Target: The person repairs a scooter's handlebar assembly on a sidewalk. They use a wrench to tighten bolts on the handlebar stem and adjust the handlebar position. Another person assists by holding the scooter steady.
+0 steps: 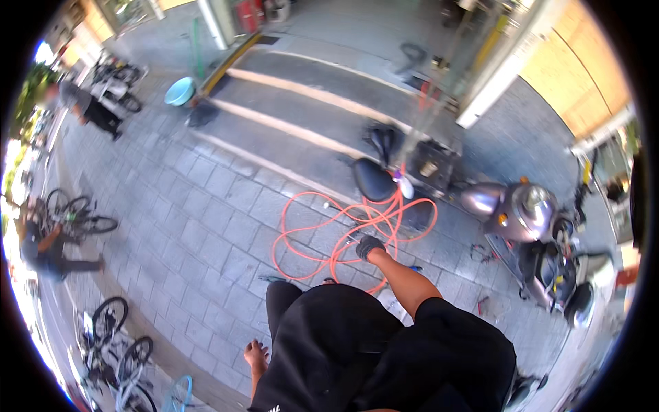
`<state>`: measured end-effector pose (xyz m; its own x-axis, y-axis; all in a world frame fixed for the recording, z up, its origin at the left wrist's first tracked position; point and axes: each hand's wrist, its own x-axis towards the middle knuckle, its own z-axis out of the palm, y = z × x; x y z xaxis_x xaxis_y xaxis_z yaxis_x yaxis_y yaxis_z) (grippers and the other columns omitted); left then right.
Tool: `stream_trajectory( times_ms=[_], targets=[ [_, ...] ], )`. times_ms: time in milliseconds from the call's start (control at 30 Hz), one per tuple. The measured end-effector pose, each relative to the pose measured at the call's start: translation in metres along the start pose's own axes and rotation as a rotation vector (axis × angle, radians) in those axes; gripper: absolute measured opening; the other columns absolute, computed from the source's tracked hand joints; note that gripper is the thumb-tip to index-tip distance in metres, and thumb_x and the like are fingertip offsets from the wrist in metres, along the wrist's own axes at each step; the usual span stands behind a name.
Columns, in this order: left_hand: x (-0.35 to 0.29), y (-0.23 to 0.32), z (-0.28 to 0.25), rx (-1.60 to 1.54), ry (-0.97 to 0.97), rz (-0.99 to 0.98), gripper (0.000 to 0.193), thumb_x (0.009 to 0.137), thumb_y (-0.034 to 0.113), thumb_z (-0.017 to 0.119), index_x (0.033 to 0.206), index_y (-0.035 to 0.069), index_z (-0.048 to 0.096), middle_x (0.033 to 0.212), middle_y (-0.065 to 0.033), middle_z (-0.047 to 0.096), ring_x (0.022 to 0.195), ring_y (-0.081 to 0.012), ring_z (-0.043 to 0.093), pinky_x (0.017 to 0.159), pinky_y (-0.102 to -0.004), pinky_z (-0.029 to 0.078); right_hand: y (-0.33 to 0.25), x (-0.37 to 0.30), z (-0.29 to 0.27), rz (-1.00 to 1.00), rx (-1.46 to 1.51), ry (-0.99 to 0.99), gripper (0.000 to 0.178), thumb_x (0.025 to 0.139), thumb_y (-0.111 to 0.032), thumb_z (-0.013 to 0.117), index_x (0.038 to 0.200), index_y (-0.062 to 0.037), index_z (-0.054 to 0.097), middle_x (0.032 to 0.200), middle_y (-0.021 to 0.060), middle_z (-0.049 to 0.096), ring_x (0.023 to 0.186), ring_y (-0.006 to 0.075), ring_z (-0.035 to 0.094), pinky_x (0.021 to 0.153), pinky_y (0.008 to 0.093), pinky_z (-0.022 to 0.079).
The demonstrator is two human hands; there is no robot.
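Note:
My right hand, in a dark grey glove, reaches forward above the loops of an orange hose on the paving. Its fingers look closed, and a thin pale thing sticks out at its left side, too small and blurred to name. Down by my left leg hangs my bare left hand, its fingers loosely apart and nothing visible in them. Beyond the hose stands a black seat at the foot of the steps. A small white and purple object sits beside it, where the hose strands gather.
Wide grey steps rise ahead to a doorway. A scooter is parked at the right, near a dark box. At the left are a light blue basin, two people, and parked bicycles. Grey paving lies between.

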<state>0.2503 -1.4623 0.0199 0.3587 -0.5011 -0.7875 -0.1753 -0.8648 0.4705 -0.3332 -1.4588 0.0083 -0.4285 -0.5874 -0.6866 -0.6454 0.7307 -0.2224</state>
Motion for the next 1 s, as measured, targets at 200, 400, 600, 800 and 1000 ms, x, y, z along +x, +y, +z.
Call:
stream_trajectory(
  times_ms=[200, 400, 600, 800, 1000],
  targets=[
    [0.024, 0.074, 0.055, 0.333, 0.015, 0.090, 0.039, 0.092, 0.030, 0.069, 0.111, -0.003, 0.069, 0.078, -0.0087, 0.069, 0.059, -0.0174, 0.063, 0.050, -0.0333, 0.050, -0.291, -0.101, -0.229, -1.004, 0.550, 0.438, 0.029, 0.096, -0.021, 0.061, 0.117, -0.0022, 0.066, 0.102, 0.0228, 0.071, 0.094, 0.0424, 0.068, 0.081, 0.0445, 0.056],
    [0.102, 0.179, 0.135, 0.513, -0.117, 0.159, 0.036, 0.091, 0.029, 0.069, 0.107, -0.003, 0.069, 0.073, -0.0100, 0.069, 0.057, -0.0208, 0.066, 0.048, -0.0357, 0.052, -0.329, 0.002, -0.313, -1.060, 0.403, 0.686, 0.026, 0.094, -0.019, 0.063, 0.118, -0.0083, 0.067, 0.091, 0.0198, 0.069, 0.079, 0.0399, 0.067, 0.066, 0.0462, 0.054],
    [0.261, 0.372, 0.267, 0.893, -0.226, 0.771, 0.048, 0.094, 0.043, 0.057, 0.093, -0.003, 0.072, 0.076, -0.0164, 0.072, 0.072, -0.0289, 0.072, 0.067, -0.0422, 0.057, -0.022, 0.236, -0.200, 0.059, -0.217, 0.023, 0.029, 0.099, -0.023, 0.052, 0.120, -0.0070, 0.064, 0.103, 0.0171, 0.071, 0.096, 0.0364, 0.067, 0.089, 0.0393, 0.053],
    [0.157, 0.664, 0.403, 0.336, -0.222, 0.581, 0.044, 0.094, 0.030, 0.064, 0.115, -0.008, 0.066, 0.089, -0.0140, 0.071, 0.071, -0.0185, 0.068, 0.059, -0.0332, 0.056, 0.113, 0.148, -0.144, 0.465, -0.054, -0.248, 0.027, 0.096, -0.023, 0.053, 0.113, -0.0076, 0.068, 0.102, 0.0182, 0.072, 0.096, 0.0368, 0.068, 0.088, 0.0418, 0.054],
    [0.235, 0.738, 0.492, 0.535, -0.205, 0.645, 0.047, 0.092, 0.037, 0.066, 0.113, -0.005, 0.069, 0.100, -0.0205, 0.073, 0.091, -0.0316, 0.072, 0.080, -0.0396, 0.057, 0.077, 0.227, -0.179, 0.411, 0.019, -0.218, 0.027, 0.094, -0.023, 0.054, 0.105, -0.0083, 0.072, 0.102, 0.0192, 0.072, 0.095, 0.0371, 0.070, 0.087, 0.0442, 0.055]
  ],
)
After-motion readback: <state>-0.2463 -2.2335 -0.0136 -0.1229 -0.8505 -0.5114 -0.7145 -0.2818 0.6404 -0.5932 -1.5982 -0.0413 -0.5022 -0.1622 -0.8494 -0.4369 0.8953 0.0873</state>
